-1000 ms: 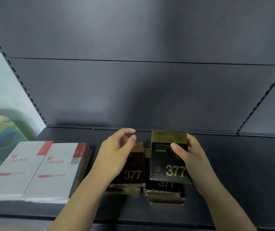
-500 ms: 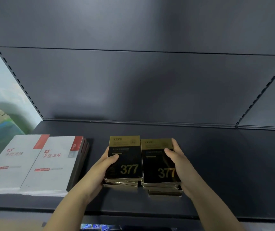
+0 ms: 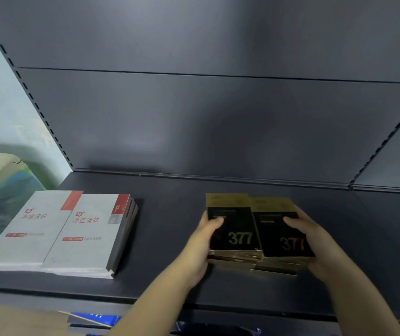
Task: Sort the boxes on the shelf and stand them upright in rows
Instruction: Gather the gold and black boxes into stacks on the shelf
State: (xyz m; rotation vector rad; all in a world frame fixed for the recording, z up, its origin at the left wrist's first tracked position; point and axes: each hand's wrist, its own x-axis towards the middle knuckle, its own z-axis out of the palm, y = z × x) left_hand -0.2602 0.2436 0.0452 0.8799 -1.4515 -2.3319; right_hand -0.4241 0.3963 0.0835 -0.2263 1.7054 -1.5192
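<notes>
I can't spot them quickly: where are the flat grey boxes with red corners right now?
In the head view, the flat grey boxes with red corners lie stacked at the dark shelf's left end, well left of the black-and-gold boxes.

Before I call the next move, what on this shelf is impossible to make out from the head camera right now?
- Number of black 377 boxes in the two stacks: lower ones covered by the top boxes, the left hand and right hand.
- Small print on their gold bands: blurred.
- White boxes: the left stack runs off the frame edge; the count beneath is hidden.
- Items below the shelf: cut off by the bottom edge.
</notes>
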